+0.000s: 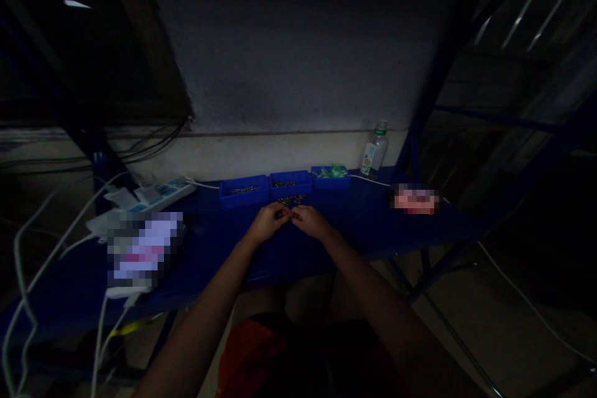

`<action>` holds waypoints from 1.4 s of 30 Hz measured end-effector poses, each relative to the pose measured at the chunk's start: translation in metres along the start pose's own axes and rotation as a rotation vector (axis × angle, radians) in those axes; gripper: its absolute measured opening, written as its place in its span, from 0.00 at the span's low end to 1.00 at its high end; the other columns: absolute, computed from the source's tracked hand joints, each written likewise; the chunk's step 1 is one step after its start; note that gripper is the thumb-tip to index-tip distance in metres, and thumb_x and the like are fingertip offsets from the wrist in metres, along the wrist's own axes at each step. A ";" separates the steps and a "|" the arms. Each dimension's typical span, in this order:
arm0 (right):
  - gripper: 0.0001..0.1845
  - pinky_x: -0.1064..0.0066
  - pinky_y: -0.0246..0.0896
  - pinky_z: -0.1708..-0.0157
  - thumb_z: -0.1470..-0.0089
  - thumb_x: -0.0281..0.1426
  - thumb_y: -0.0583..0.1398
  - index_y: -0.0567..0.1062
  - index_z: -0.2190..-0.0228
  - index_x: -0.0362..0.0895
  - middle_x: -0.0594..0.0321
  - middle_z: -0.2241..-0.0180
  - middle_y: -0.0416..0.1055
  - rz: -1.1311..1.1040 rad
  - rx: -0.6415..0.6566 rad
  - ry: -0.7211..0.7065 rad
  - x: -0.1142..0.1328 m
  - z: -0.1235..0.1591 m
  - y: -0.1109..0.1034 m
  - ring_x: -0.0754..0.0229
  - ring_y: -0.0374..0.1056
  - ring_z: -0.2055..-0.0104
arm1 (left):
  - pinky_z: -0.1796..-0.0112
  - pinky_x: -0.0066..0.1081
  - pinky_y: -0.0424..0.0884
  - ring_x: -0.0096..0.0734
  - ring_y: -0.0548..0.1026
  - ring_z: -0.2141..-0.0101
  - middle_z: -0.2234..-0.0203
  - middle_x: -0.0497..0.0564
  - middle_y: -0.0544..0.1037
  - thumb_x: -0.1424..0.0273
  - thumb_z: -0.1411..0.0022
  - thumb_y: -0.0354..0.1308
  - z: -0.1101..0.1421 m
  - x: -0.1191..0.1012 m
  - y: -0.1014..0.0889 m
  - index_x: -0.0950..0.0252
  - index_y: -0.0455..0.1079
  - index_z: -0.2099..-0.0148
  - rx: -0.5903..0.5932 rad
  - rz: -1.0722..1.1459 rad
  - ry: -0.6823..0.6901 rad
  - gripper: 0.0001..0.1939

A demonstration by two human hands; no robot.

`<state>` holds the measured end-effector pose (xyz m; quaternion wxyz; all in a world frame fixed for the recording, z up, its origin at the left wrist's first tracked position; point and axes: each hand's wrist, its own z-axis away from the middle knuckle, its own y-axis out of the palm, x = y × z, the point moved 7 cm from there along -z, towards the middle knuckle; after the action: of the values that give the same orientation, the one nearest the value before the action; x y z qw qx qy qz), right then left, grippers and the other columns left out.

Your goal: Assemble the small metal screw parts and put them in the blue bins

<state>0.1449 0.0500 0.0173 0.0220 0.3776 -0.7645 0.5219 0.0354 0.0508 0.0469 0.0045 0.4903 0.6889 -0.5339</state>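
My left hand [270, 222] and my right hand [308, 221] meet over the blue table [354, 217], fingertips pinched close together. Whatever sits between the fingers is too small and dark to make out. Just beyond the fingertips lies a small pile of shiny metal parts [293, 199]. Behind it stand three blue bins in a row: the left bin [243, 199] has thin metal pieces, the middle bin [291, 190] holds small metal parts, and the right bin [331, 184] contains clear and green plastic pieces.
At the back right a clear bottle [375, 152] stands against the wall. On the left lie a white power strip [163, 194] with plugs and a blurred-out object [147, 249]. Another blurred-out item [414, 200] is at right. White cables [21, 292] hang over the left side.
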 end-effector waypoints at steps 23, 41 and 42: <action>0.07 0.76 0.56 0.67 0.47 0.31 0.53 0.71 0.69 0.42 0.63 0.70 0.70 -0.230 -0.105 0.079 -0.008 -0.002 -0.013 0.66 0.64 0.69 | 0.61 0.30 0.65 0.33 0.71 0.65 0.67 0.53 0.74 0.63 0.40 0.46 -0.001 0.009 -0.007 0.66 0.69 0.62 -0.055 -0.066 -0.074 0.15; 0.04 0.77 0.52 0.72 0.48 0.28 0.52 0.67 0.71 0.42 0.65 0.73 0.67 -0.162 -0.008 0.003 0.006 0.003 -0.009 0.67 0.62 0.72 | 0.66 0.28 0.65 0.29 0.69 0.69 0.71 0.51 0.71 0.60 0.42 0.51 0.000 -0.015 -0.002 0.66 0.71 0.62 0.000 0.064 0.058 0.15; 0.04 0.77 0.52 0.72 0.48 0.28 0.52 0.67 0.70 0.43 0.65 0.73 0.67 -0.166 -0.006 0.009 0.005 0.003 -0.009 0.67 0.62 0.72 | 0.66 0.28 0.65 0.29 0.69 0.69 0.71 0.51 0.72 0.61 0.42 0.51 0.000 -0.014 -0.002 0.66 0.71 0.62 -0.004 0.064 0.060 0.15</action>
<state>0.1473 0.0433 0.0253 0.0699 0.4373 -0.7321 0.5176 0.0409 0.0414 0.0559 0.0020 0.5278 0.6736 -0.5174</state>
